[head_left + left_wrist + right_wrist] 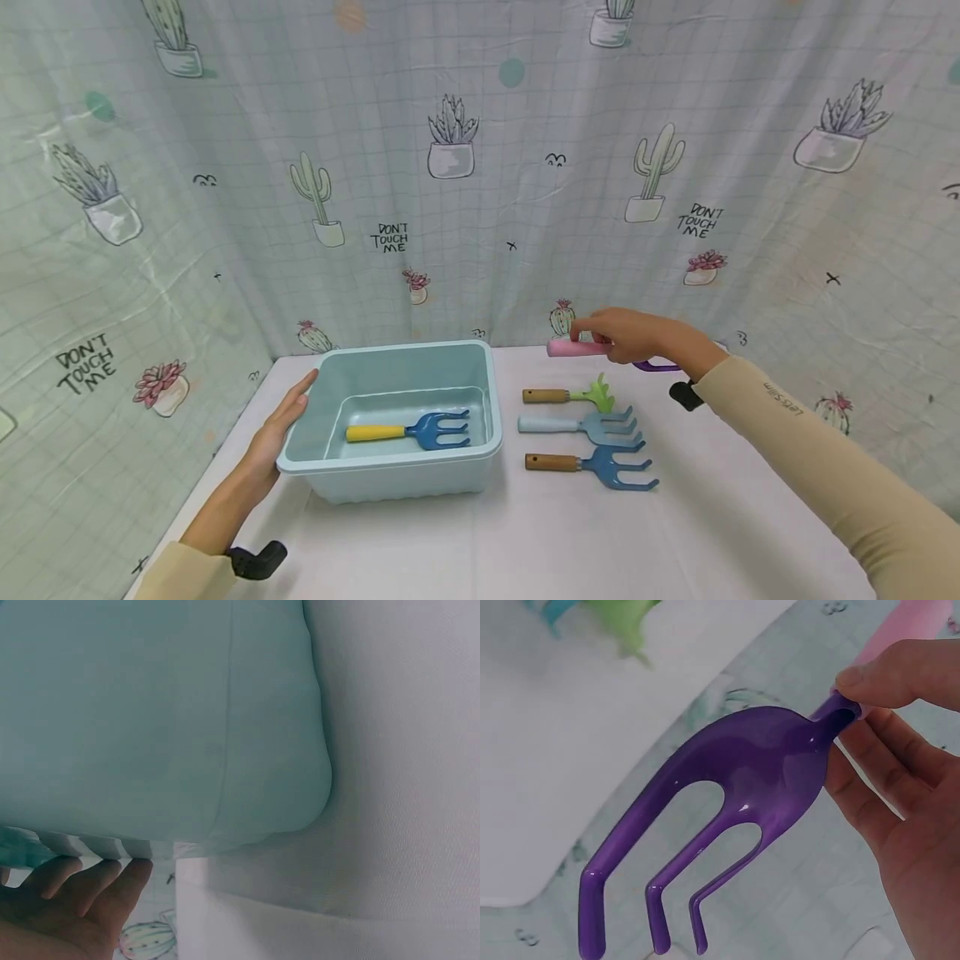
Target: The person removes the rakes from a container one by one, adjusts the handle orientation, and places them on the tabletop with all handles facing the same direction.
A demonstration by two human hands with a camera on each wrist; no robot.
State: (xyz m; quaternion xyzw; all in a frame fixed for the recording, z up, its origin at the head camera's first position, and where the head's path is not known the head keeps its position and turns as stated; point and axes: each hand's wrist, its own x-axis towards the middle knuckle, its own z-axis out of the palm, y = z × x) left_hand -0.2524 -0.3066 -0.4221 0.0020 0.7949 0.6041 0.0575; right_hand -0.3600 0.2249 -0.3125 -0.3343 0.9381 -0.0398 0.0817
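Note:
My right hand [630,332] grips a purple hand rake by its pink handle [573,347], above the back right of the table. Its three-pronged purple head [772,765] shows fully in the right wrist view, with my thumb and fingers around the handle near the neck. With fingers extended, my left hand [262,442] touches the left side of a pale blue plastic basin [405,482]. Inside the basin lies a blue hand rake with a yellow handle [375,432]. In the left wrist view the basin's wall [150,735] fills much of the picture.
Right of the basin, three hand rakes lie in a column: a green one with a wooden handle [546,396], a light blue one [551,425] and a blue one with a wooden handle [553,462]. A cactus-print curtain [510,200] hangs behind the white table [480,550].

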